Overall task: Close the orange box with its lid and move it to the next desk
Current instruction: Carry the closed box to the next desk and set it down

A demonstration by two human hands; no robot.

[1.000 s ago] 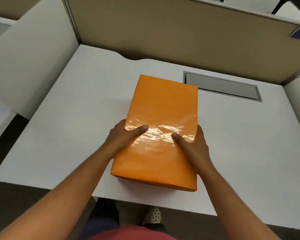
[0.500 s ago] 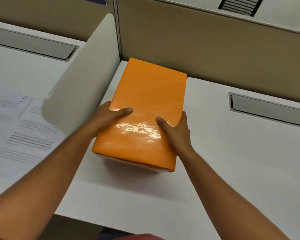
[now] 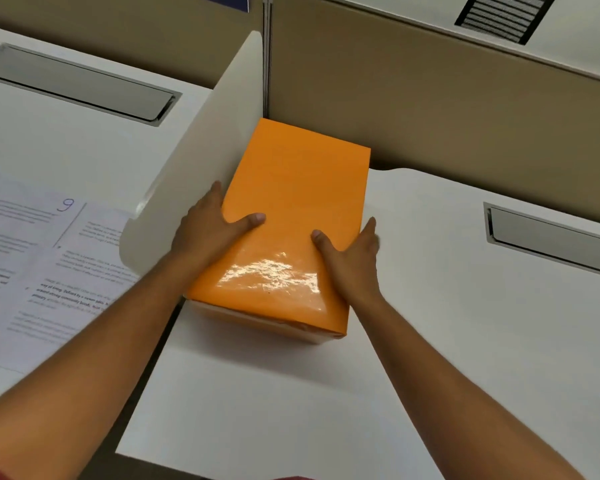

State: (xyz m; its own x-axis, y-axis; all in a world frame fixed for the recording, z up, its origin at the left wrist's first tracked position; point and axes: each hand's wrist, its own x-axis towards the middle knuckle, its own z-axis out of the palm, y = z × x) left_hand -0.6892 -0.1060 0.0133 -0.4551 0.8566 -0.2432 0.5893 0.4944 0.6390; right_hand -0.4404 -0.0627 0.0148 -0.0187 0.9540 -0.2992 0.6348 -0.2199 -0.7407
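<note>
Both hands clamp the orange box (image 3: 291, 230) from its long sides: the left hand (image 3: 208, 233) is wrapped round the left edge with the thumb laid across the glossy lid (image 3: 302, 188), and the right hand (image 3: 354, 258) is pressed flat against the right side, its thumb also on top. Neither hand is closed into a fist; the fingers are spread and curl down out of sight along the box walls. The lid sits fully down, with only a strip of the box body showing under it at the near end, so closing looks finished. Compared with a second ago, the box has left the middle of the right-hand desk (image 3: 430, 341) and travelled left and far; half a second ago it was already lifted and heading that way. Now its left side is just beside the white divider panel (image 3: 201, 150) that separates the two desks, and whether box and panel touch cannot be told. The next desk (image 3: 66, 150), at left, carries printed sheets (image 3: 49, 271) near its front edge. I judge the carry to be about halfway: the box probably has to pass around or over the divider, and the papers leave the bare far part of that desk as the likelier landing spot.
</note>
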